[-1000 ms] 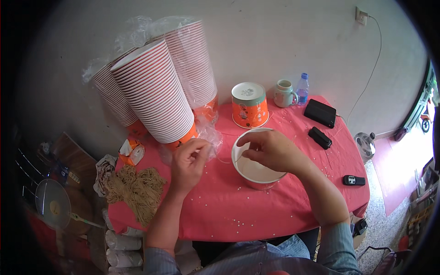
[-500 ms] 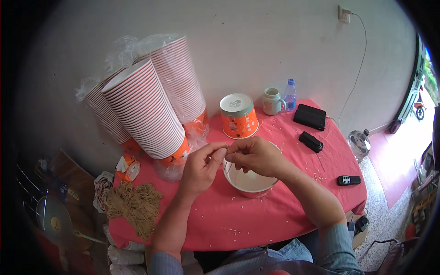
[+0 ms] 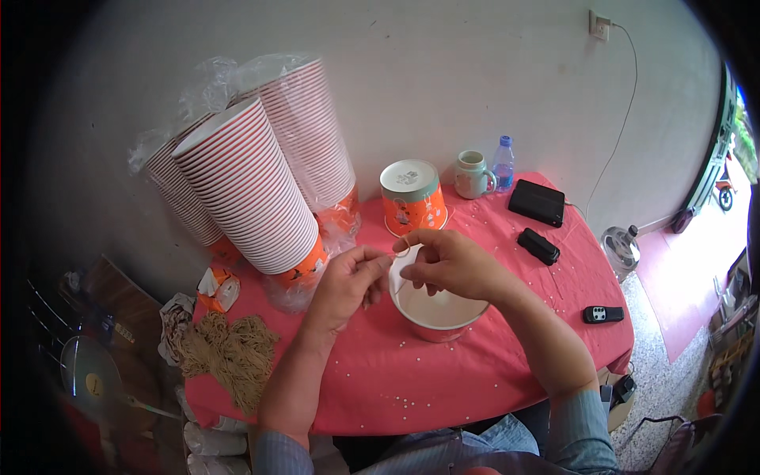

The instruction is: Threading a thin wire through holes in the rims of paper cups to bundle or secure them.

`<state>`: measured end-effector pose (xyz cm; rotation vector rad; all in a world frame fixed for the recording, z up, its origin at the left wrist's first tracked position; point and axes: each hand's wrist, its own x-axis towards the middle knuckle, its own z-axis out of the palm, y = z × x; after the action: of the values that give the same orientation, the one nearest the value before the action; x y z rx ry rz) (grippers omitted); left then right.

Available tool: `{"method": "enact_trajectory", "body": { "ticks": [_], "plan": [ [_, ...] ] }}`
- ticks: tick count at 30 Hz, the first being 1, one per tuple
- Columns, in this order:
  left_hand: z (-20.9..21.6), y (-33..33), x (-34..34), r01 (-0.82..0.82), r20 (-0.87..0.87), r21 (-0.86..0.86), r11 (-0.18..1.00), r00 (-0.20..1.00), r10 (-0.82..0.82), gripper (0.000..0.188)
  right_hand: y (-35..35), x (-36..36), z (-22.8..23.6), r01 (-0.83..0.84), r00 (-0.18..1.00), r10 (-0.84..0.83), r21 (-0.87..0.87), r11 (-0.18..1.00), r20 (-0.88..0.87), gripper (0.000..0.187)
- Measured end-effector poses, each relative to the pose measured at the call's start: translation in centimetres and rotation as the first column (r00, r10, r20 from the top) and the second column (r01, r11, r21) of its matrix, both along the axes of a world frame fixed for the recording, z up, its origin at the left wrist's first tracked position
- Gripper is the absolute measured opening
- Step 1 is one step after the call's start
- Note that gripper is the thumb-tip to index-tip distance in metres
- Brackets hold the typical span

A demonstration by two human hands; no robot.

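So a thin, pale string point(image 3: 400, 254) is pinched at the left hand's point(image 3: 348, 281) fingertips and curved close by the right hand's point(image 3: 447, 261) fingers — any grip there can't be made out. Just below, partly covered, a round paper tub point(image 3: 440, 335) is stood upright on the red tablecloth point(image 3: 475, 376) — white rim, pale inside.

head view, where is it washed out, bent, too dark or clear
Head view: the pale pink floor by the doorway washes out towards white; head view: the dark green door frame curves near the blackened rim; head view: the brown flat board at left sinks into shadow; head view: the white-lined round paper tub near centre reads clearly.
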<state>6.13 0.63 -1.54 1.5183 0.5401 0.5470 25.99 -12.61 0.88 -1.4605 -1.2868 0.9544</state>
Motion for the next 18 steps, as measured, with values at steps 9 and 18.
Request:
{"method": "enact_trajectory", "body": {
  "ticks": [9,18],
  "plan": [
    [-1.5,-0.5,0.9,0.015,-0.047,0.336,0.942,0.999,0.001,0.017,-1.1,2.0,0.3,-0.187,0.981,0.176,0.156,0.97,0.082,0.033],
    [0.9,-0.5,0.6,-0.125,-0.262,0.196,0.973,0.949,0.175,0.021,-2.1,2.4,1.5,-0.293,0.904,0.24,0.104,0.95,0.355,0.025]
  ]
}}
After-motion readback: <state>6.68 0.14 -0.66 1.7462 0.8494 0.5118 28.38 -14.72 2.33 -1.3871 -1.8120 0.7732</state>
